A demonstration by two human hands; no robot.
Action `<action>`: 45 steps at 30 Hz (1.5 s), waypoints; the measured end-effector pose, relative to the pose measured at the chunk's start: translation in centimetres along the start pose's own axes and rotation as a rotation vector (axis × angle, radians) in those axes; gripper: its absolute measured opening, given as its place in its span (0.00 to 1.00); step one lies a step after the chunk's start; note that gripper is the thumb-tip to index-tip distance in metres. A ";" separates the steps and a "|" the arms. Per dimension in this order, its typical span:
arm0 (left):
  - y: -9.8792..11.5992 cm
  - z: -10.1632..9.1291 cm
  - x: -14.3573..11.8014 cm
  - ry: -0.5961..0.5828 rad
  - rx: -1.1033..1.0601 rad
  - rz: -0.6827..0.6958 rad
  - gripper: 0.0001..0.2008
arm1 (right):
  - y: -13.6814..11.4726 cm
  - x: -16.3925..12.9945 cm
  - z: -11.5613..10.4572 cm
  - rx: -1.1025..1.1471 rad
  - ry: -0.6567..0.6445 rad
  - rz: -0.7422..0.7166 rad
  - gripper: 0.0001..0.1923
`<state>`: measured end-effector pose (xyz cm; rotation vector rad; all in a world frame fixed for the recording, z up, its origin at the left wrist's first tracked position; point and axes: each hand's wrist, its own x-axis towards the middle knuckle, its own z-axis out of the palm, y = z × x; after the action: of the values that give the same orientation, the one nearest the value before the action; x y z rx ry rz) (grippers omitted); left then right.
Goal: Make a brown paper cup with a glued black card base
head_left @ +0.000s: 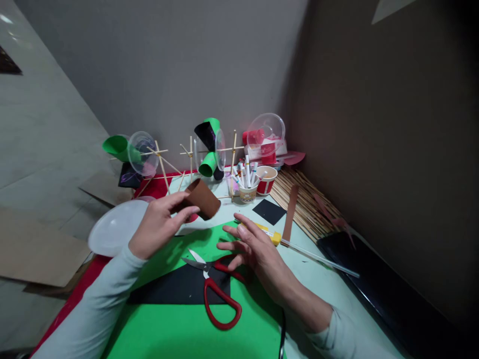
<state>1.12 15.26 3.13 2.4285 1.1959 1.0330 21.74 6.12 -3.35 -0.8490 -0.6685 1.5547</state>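
My left hand (159, 224) holds a brown paper cone (202, 198) by its near end, lifted above the table. My right hand (249, 247) hovers flat with fingers spread, holding nothing, just above the red-handled scissors (219, 291). The scissors lie on a black sheet (175, 289) that rests on a green sheet (187, 329). A yellow-handled tool with a long thin shaft (299, 249) lies just right of my right hand.
A white plastic lid (112, 227) lies at the left. At the back stand stick frames with green cones and clear cups (207, 144), a cup of markers (247, 187), a red-and-white cup (266, 180). Bamboo sticks (305, 204) and a brown strip (290, 212) lie at the right.
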 end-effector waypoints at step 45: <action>-0.3 -3.1 1.2 -0.185 0.021 0.002 0.08 | 1.1 0.6 0.3 -0.503 -0.218 -0.006 0.26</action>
<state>-0.75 16.12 5.80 2.4788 1.1483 0.7794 20.84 6.59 -4.10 -1.0486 -1.2529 1.5069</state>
